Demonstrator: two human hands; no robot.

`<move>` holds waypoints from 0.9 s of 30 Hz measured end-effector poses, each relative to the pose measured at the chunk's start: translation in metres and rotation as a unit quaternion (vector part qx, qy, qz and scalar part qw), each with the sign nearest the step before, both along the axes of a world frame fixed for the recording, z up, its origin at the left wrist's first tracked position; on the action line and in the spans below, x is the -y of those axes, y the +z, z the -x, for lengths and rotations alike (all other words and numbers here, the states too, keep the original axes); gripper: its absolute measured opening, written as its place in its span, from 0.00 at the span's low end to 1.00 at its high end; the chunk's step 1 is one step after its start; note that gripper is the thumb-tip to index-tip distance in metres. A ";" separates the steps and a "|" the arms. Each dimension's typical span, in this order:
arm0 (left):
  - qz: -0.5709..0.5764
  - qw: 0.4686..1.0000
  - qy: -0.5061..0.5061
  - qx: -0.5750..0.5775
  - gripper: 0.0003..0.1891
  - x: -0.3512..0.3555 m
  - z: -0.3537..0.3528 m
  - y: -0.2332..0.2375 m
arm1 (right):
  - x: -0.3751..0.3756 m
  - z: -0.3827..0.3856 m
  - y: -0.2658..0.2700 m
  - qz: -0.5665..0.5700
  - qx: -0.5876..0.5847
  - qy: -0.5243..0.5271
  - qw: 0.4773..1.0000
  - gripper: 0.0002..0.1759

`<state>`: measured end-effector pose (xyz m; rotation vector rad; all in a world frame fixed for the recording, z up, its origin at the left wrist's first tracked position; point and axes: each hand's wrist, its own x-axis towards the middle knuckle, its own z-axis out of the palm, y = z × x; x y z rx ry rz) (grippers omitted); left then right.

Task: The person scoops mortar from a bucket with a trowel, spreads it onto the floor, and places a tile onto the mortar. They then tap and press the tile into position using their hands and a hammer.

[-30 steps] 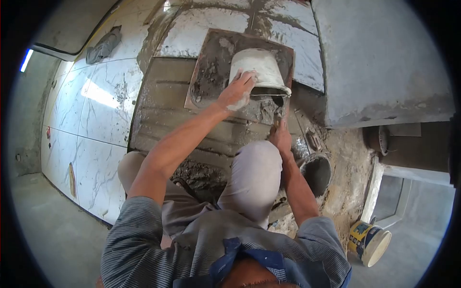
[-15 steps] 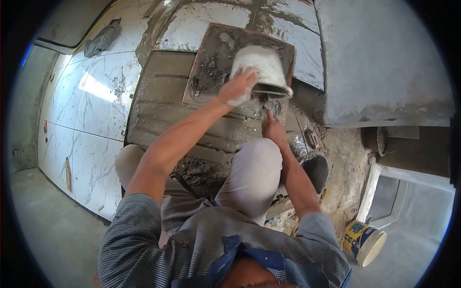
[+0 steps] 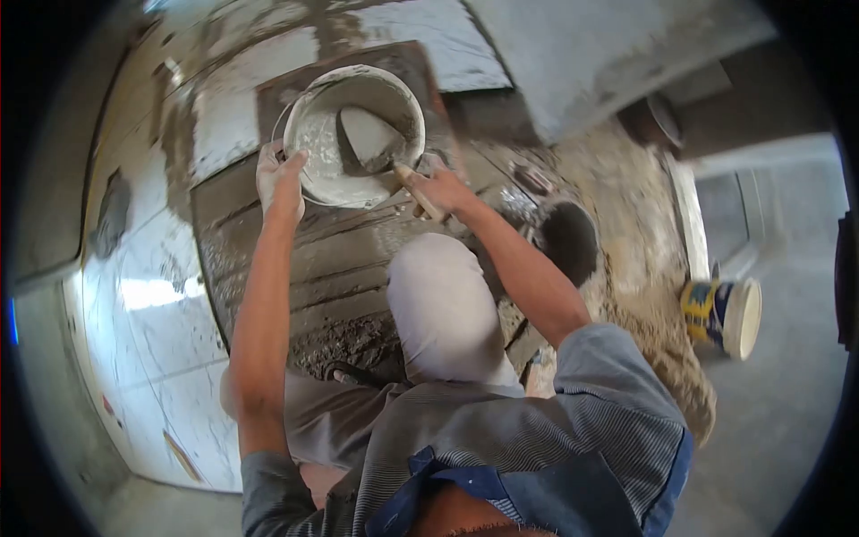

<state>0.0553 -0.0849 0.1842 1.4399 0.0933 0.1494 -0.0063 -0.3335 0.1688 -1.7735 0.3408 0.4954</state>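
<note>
My left hand (image 3: 279,179) grips the left rim of a white, mortar-smeared bucket (image 3: 407,100), whose opening faces me. Closed around the wooden handle of a trowel (image 3: 365,139) is my right hand (image 3: 440,188), at the bucket's right side. The trowel's broad blade lies inside the bucket, against its inner wall. Behind the bucket, a square tile (image 3: 429,67) with grey mortar on its upper face is partly hidden. Wet mortar (image 3: 259,242) with long ridges spreads below the bucket, in front of my knees.
White marbled tiles (image 3: 170,331) cover the floor at left, with a grey cloth-like item (image 3: 112,215) on them. A dark round container (image 3: 568,242) stands right of my knee. Farther right are a sand heap (image 3: 667,358) and a yellow-and-blue bucket (image 3: 723,315).
The white bucket has gone from tipped over the tile to facing me with its mouth, and the trowel blade now shows inside it. My view has turned.
</note>
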 end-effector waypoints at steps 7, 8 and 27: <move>0.096 0.981 -0.161 -0.040 0.19 0.090 0.010 0.020 | 0.083 0.058 -0.001 -0.255 -0.017 -0.115 0.960 0.33; 0.093 0.978 -0.182 -0.042 0.19 0.104 0.014 0.027 | 0.096 0.068 0.006 -0.277 -0.049 -0.158 0.947 0.31; -0.419 0.648 -0.477 0.422 0.28 0.133 0.101 0.220 | 0.335 0.366 -0.018 0.252 0.255 -0.483 0.799 0.13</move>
